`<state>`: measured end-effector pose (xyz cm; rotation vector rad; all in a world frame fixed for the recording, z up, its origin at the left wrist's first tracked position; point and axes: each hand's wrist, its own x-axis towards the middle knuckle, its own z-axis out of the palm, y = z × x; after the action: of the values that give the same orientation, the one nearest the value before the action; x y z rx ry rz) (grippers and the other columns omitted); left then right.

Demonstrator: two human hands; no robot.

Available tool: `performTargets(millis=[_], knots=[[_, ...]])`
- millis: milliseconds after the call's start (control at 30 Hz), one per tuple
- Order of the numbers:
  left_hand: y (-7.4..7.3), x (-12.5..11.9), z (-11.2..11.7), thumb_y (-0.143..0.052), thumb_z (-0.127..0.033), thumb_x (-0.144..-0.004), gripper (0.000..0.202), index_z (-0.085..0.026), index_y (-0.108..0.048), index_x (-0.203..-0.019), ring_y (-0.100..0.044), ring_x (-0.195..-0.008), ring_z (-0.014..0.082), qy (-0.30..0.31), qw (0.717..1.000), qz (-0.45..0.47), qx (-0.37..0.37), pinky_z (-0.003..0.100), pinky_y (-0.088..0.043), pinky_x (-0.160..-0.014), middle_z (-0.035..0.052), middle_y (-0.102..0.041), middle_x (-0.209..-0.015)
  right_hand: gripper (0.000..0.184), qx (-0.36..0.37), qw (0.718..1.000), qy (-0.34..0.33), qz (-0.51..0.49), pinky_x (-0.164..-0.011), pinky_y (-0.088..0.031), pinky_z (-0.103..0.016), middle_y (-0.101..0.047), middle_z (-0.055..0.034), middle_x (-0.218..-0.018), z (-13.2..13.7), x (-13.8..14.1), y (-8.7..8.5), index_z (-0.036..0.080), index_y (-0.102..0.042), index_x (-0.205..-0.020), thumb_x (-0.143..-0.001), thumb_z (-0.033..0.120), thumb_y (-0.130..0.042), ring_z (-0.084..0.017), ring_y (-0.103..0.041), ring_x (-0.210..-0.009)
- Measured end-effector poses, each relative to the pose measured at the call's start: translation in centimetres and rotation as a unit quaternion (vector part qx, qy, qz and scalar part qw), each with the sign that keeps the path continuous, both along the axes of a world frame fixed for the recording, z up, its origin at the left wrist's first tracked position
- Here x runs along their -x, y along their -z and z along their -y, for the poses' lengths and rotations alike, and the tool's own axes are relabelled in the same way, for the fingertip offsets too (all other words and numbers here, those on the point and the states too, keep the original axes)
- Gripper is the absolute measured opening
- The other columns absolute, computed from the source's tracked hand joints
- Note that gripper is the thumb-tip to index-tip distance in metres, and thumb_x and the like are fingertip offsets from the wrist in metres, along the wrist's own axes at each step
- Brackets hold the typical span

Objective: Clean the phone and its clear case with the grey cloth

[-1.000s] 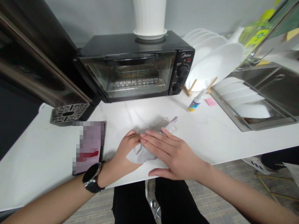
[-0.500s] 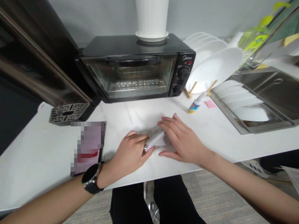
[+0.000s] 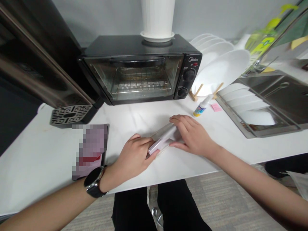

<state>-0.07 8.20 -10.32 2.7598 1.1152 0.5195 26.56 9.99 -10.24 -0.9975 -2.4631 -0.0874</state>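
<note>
Left hand: here it is, the left hand (image 3: pixel 134 154), fingers closed on the near end of a slim pale block (image 3: pixel 160 143), thumb pressed along its lower edge, a black watch (image 3: pixel 92 179) on the wrist.
Right hand: over at the far end, the right hand (image 3: pixel 189 134) arches above grey cloth (image 3: pixel 176 135), fingers bent, thumb spread toward the near side; whether they pinch it, one cannot tell.
Slim block: slanting between the two hands, in front of the toaster oven (image 3: pixel 134 46), its far end covered; clear plastic (image 3: pixel 161 131) shows beside it, details too blurred to read.
Phone: out to the left, a dark-edged phone (image 3: pixel 93 147) lies on the white table (image 3: pixel 40 160), its screen pixelated, just beyond the watch.
Spray bottle: upright on the right, a small spray bottle (image 3: pixel 201 108) with a yellow base, a pink sticky note (image 3: pixel 216 107) just beside it.
Back row: a white pot (image 3: pixel 158 21) sits atop the toaster oven, white plates (image 3: pixel 222 69) lean in a wooden rack (image 3: pixel 197 91), and the steel sink (image 3: pixel 279 89) is farther right.
</note>
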Motion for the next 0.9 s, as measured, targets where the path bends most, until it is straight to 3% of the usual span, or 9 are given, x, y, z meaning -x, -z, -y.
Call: performTargets(millis=[100, 233, 400, 567, 700, 800, 900], knots=[[-0.3, -0.2, 0.1, -0.063, -0.032, -0.102, 0.022, -0.020, -0.069, -0.085, -0.069, -0.072, 0.0207, 0.002, 1.000, -0.005, 0.012, 0.040, -0.049, -0.077, 0.0008, -0.072, -0.078, 0.082, -0.002, 1.000, 0.014, -0.011, -0.113, -0.048, -0.060, -0.061, -0.0270, -0.139, 0.2, 0.0, 0.3, 0.003, -0.051, -0.143, -0.098, 0.073, -0.052, -0.040, -0.057, -0.133], [0.2, 0.2, 0.0, -0.065, -0.026, -0.097, 0.013, -0.019, -0.069, -0.087, -0.073, -0.082, 0.0228, 0.005, 0.998, 0.056, -0.017, 0.041, -0.054, -0.085, 0.0042, -0.078, -0.090, 0.095, -0.028, 0.998, -0.051, 0.021, -0.127, -0.034, -0.061, -0.059, -0.0258, -0.149, 2.7, 3.7, 0.6, 0.001, -0.048, -0.150, -0.096, 0.079, -0.046, -0.038, -0.044, -0.150], [1.1, 0.7, -0.3, -0.065, -0.024, -0.088, 0.009, -0.022, -0.067, -0.080, -0.073, -0.076, 0.0220, 0.047, 0.994, 0.089, -0.033, 0.040, -0.056, -0.083, 0.0013, -0.076, -0.081, 0.101, -0.067, 0.989, -0.115, 0.058, -0.125, -0.040, -0.049, -0.044, -0.0253, -0.165, 4.5, 6.9, 0.6, -0.004, -0.033, -0.161, -0.100, 0.076, -0.041, -0.032, -0.038, -0.156], [0.5, 0.3, 0.0, -0.065, -0.032, -0.099, 0.021, -0.021, -0.069, -0.082, -0.072, -0.080, 0.0228, 0.009, 0.998, 0.057, -0.019, 0.040, -0.052, -0.082, 0.0039, -0.077, -0.087, 0.094, -0.030, 0.999, -0.033, 0.023, -0.120, -0.043, -0.057, -0.063, -0.0244, -0.145, 2.2, 3.5, 0.5, 0.003, -0.045, -0.154, -0.097, 0.078, -0.044, -0.037, -0.055, -0.139], [-0.2, 0.0, 0.1, -0.060, -0.035, -0.104, 0.022, -0.020, -0.070, -0.090, -0.069, -0.075, 0.0221, 0.008, 1.000, -0.004, 0.022, 0.041, -0.049, -0.080, 0.0017, -0.073, -0.082, 0.087, 0.004, 0.999, 0.039, -0.013, -0.109, -0.051, -0.059, -0.065, -0.0254, -0.135, 0.3, -0.1, 0.4, 0.005, -0.049, -0.149, -0.098, 0.076, -0.045, -0.039, -0.063, -0.125], [-0.5, 0.0, 0.0, -0.060, -0.033, -0.104, 0.020, -0.020, -0.070, -0.093, -0.069, -0.075, 0.0218, 0.011, 1.000, -0.002, 0.025, 0.041, -0.049, -0.079, 0.0008, -0.072, -0.081, 0.093, 0.022, 0.999, 0.033, -0.025, -0.121, -0.040, -0.063, -0.062, -0.0251, -0.144, -0.1, -0.7, 0.1, 0.006, -0.043, -0.154, -0.098, 0.079, -0.041, -0.038, -0.059, -0.136], [-0.3, 0.1, 0.0, -0.061, -0.035, -0.103, 0.024, -0.020, -0.069, -0.087, -0.070, -0.076, 0.0228, 0.004, 1.000, -0.002, 0.016, 0.042, -0.052, -0.079, 0.0024, -0.072, -0.080, 0.099, 0.018, 0.999, -0.034, 0.008, -0.130, -0.026, -0.062, -0.051, -0.0237, -0.160, 0.7, 0.7, -0.6, 0.005, -0.034, -0.162, -0.097, 0.081, -0.038, -0.035, -0.044, -0.153]])
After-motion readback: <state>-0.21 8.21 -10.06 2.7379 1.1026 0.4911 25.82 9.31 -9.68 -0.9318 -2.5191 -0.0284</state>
